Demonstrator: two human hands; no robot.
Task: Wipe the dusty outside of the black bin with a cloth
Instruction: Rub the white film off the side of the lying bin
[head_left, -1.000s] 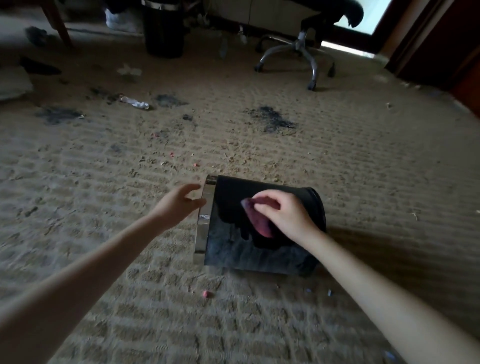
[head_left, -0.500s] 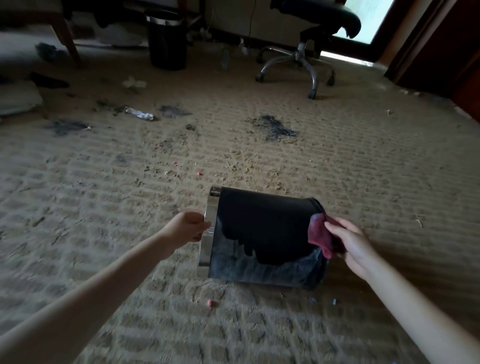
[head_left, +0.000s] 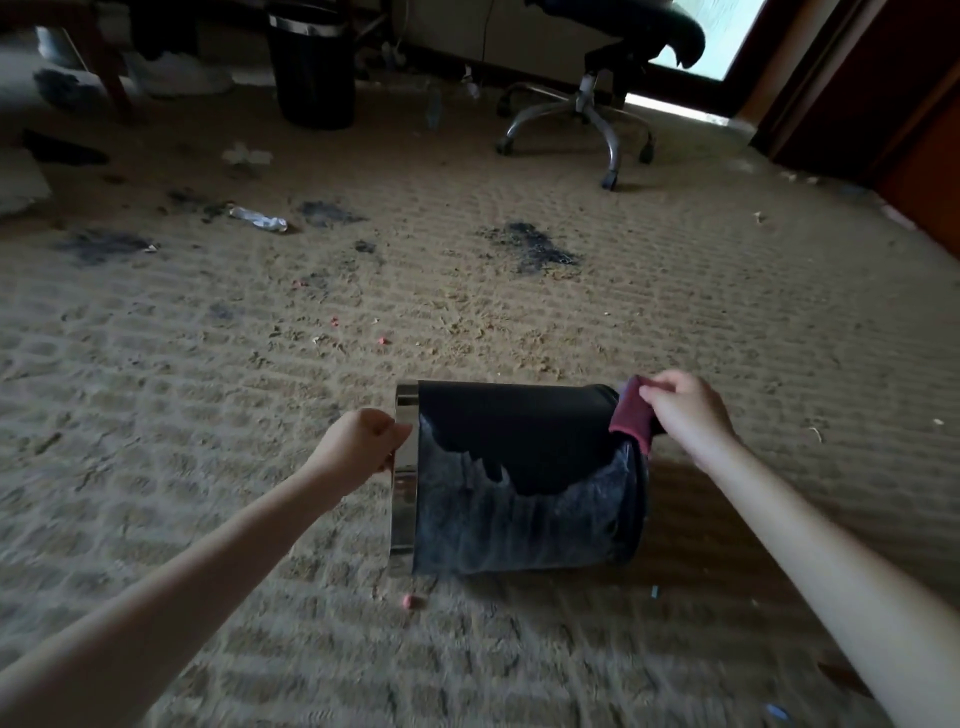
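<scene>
I log the black bin (head_left: 519, 441) on its side on the carpet (head_left: 234, 649), about half wiped with the lower side dusty; left hand (head_left: 358, 447) grips its rim (head_left: 405, 467), right hand (head_left: 685, 410) pinches the cloth (head_left: 631, 418) at its base.

The black bin (head_left: 519, 431) lies on its side on the carpet (head_left: 208, 364), well in from the carpet's far and right edges. Its mouth, ringed by a chrome band (head_left: 405, 467), faces left and its base faces right. The upper wall is clean, glossy black; the lower wall is grey with dust, with a jagged line between them. The left hand (head_left: 358, 447) grips the band. The cloth (head_left: 631, 418), dark red and bunched, seems to press on the base's upper edge, pinched by the right hand (head_left: 685, 410).
</scene>
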